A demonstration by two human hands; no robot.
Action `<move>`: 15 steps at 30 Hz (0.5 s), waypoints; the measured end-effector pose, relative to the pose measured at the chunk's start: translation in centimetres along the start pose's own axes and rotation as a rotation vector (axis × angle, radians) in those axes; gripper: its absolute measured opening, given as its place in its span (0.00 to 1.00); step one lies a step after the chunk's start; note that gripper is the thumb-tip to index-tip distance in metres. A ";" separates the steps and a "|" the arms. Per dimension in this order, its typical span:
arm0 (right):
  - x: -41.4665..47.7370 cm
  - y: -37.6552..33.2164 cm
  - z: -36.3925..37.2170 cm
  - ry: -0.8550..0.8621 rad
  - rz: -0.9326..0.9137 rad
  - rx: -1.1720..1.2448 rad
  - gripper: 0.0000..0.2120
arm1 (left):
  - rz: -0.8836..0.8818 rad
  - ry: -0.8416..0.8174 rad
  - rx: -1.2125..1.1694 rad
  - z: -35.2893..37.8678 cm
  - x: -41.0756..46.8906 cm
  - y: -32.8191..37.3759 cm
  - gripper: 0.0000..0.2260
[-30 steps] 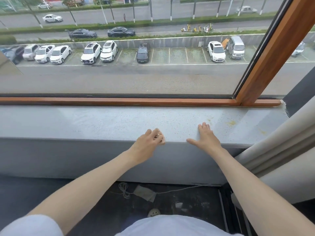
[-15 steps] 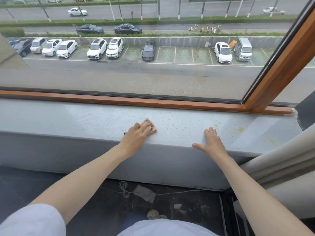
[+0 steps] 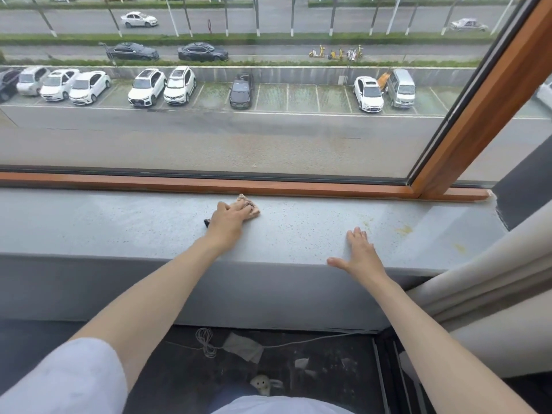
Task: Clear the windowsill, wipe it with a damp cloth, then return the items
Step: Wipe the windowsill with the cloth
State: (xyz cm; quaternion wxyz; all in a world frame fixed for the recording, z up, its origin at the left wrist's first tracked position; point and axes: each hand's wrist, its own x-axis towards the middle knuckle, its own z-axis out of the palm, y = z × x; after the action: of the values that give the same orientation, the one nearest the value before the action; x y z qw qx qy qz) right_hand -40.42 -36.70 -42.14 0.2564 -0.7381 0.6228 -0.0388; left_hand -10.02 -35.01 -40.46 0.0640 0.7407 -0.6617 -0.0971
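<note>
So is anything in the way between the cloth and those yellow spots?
Nothing stands there: the sill is bare between the cloth under the left hand and the yellow spots. Only the right hand lies close to that path.

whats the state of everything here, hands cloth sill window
windowsill, speckled, yellowish stains towards the right
left hand, pressing flat on the cloth
cloth, bunched under the fingers, at the windowsill's back
right hand, flat on the windowsill's front edge
window, shut

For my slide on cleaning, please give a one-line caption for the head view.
Left hand presses a cloth on the windowsill near the frame; right hand rests flat at its front edge.
</note>
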 end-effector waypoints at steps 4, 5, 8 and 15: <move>-0.1 -0.4 0.0 -0.006 -0.005 0.016 0.45 | 0.087 -0.038 0.033 0.6 1.3 4.9 0.21; -0.1 -0.5 -0.1 -0.011 -0.005 0.016 0.45 | 0.199 -0.062 0.018 1.1 0.9 6.2 0.22; -0.1 -0.8 -0.2 -0.013 0.004 0.013 0.45 | 0.602 -0.114 0.010 1.4 -1.0 7.1 0.28; 0.7 -0.6 -2.0 -0.010 0.016 0.060 0.46 | 0.297 -0.077 0.074 -1.5 5.9 5.5 0.25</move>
State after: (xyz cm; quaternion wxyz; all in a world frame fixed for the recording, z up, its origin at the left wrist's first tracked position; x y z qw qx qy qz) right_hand -40.44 -37.99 -40.36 0.2819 -0.7251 0.6261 -0.0516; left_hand -14.42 -41.55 -38.09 0.0249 0.6324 -0.7689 -0.0906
